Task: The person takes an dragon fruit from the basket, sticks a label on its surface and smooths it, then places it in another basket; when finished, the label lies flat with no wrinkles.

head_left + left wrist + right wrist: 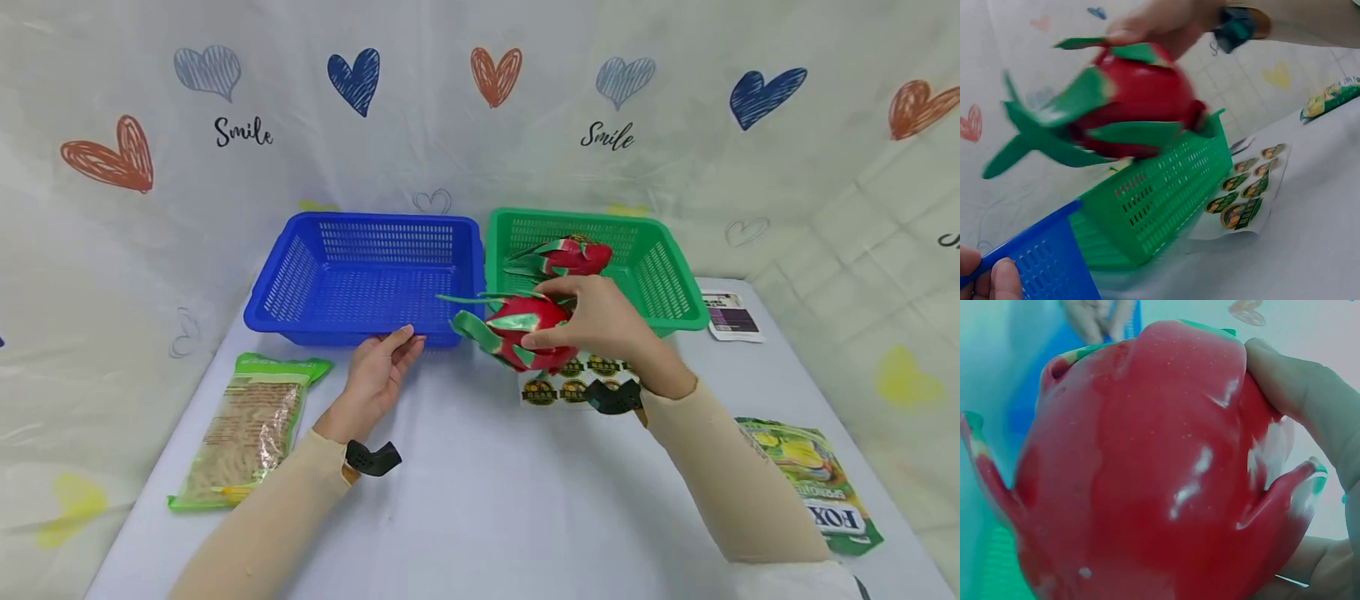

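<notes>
In the head view my right hand [600, 321] grips a red dragon fruit [536, 317] with green scales, held up in front of the green basket's near side. Its leafy end points left, and the fruit fills most of the right wrist view [1147, 469]. A second dragon fruit [573, 257] lies inside the green basket [678, 304]. My left hand [378, 371] pinches the near rim of the blue basket [360, 333], thumb on top and fingers beneath. Nothing lies in the blue basket.
A sheet of round stickers [555, 393] lies under the right hand. At the left is a clear-and-green bag [247, 425]; at the right are a green FOX pouch [817, 483] and a small purple-and-white packet [731, 317]. A heart-printed sheet [427, 150] hangs behind the baskets.
</notes>
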`<action>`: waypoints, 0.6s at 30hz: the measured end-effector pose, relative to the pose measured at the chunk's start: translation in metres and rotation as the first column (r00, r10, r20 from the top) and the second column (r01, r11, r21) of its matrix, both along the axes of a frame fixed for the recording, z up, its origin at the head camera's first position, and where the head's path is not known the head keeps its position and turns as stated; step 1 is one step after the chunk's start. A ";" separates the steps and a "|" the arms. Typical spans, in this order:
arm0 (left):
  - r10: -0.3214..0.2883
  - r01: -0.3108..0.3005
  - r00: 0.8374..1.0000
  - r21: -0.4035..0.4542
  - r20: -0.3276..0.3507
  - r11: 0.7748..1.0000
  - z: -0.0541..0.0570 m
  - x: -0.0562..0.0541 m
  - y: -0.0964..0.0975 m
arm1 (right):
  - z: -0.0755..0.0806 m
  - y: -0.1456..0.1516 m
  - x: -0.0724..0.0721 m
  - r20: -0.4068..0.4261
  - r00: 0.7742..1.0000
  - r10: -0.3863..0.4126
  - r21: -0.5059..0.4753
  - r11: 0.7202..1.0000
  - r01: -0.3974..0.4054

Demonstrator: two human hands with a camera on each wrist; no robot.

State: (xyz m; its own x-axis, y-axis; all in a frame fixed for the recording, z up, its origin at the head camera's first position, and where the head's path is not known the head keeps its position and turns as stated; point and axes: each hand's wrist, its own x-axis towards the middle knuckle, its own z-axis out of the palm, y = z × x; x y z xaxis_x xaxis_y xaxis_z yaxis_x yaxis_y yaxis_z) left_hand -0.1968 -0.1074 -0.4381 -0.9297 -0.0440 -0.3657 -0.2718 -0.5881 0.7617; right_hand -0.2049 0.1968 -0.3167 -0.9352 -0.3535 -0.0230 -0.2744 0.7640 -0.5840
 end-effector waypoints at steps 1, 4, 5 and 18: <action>0.003 -0.003 1.000 -0.001 -0.004 1.000 0.001 0.000 0.000 | -0.005 0.005 0.007 0.005 1.000 -0.005 0.003 1.000 0.005; 0.007 -0.007 1.000 -0.001 -0.007 1.000 0.002 -0.001 -0.001 | -0.022 0.020 0.027 0.019 1.000 -0.013 -0.001 1.000 0.013; 0.005 -0.005 1.000 -0.001 -0.007 1.000 0.003 -0.002 -0.002 | -0.027 0.025 0.034 0.020 1.000 -0.017 -0.001 1.000 0.017; 0.004 -0.004 1.000 0.036 0.016 0.999 0.002 0.002 -0.002 | -0.069 0.045 0.096 0.018 0.999 -0.034 0.066 0.997 0.033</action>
